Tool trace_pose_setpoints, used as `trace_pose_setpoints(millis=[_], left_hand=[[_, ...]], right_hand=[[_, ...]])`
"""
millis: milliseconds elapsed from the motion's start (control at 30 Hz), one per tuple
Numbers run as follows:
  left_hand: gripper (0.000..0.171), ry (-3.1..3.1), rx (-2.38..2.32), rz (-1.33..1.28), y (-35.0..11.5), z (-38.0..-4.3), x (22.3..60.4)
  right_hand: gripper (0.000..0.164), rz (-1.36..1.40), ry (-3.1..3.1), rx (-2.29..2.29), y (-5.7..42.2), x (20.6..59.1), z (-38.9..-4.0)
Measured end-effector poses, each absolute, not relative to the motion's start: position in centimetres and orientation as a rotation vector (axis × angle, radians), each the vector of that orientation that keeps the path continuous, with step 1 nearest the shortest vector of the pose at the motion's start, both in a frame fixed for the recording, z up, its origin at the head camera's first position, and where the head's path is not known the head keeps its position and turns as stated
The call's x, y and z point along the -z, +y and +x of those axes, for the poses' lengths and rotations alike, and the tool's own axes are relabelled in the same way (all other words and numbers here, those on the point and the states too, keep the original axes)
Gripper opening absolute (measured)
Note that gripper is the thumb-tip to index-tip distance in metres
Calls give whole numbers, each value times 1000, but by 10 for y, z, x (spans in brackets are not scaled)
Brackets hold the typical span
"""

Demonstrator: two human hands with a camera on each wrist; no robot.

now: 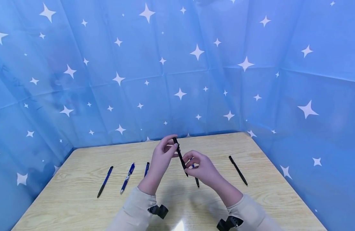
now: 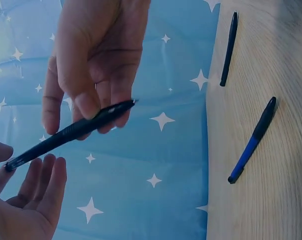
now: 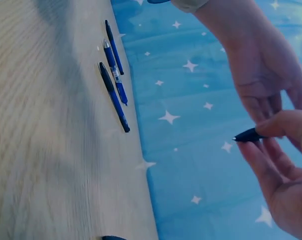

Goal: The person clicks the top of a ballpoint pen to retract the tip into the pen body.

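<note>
A black pen (image 1: 180, 156) is held in the air between both hands, slanting down to the right in the head view. My left hand (image 1: 161, 156) pinches its upper end between thumb and fingers. Close to the writing tip, my right hand (image 1: 204, 169) pinches the pen with thumb and fingertips. The pen's tip pokes out past the right thumb (image 2: 86, 105) in the left wrist view. In the right wrist view only the pointed end of the pen (image 3: 248, 135) shows, and the fingers hide the remainder.
On the wooden table (image 1: 87, 160) lie a blue pen with black ends (image 1: 105, 182), a blue pen with a clear section (image 1: 127, 178), a pen (image 1: 146, 168) partly behind the left arm, one (image 1: 197, 183) partly behind the right hand, and a black pen (image 1: 238, 170). A starry blue curtain (image 1: 165, 80) surrounds the table.
</note>
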State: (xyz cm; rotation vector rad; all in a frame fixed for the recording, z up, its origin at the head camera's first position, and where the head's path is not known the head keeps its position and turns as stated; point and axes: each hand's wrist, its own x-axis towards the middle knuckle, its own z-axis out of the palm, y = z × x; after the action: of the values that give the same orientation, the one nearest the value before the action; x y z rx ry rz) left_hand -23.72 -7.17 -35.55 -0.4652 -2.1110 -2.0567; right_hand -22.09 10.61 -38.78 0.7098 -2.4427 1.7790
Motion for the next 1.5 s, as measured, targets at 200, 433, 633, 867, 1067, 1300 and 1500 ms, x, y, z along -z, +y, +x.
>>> trace_pose_setpoints(millis=[200,433,633,867,1067,1300,1500], left_hand=[[41,-2055,2122,-438,-70,-232,353],[48,-1968,2160,-444,-69,-231,354],[45,-1862,2178,-469,-69,-228,355],[44,-1828,2213,-441,-72,-225,354],[42,-1801,2241,-464,-73,-226,357],[42,-1821,2236,-459,-74,-228,359],[43,-1813,2268,-458,-76,-228,359]], right_hand=[[24,590,-2388,-1855,96,375,-210],[19,484,-2324,-1970,91,380,-211],[18,506,-2275,-2000,88,393,-217],[19,534,-2270,-2020,86,393,-217],[21,525,-2267,-2079,87,395,-221],[21,510,-2262,-2120,87,398,-225],[21,511,-2267,-2120,86,399,-227]])
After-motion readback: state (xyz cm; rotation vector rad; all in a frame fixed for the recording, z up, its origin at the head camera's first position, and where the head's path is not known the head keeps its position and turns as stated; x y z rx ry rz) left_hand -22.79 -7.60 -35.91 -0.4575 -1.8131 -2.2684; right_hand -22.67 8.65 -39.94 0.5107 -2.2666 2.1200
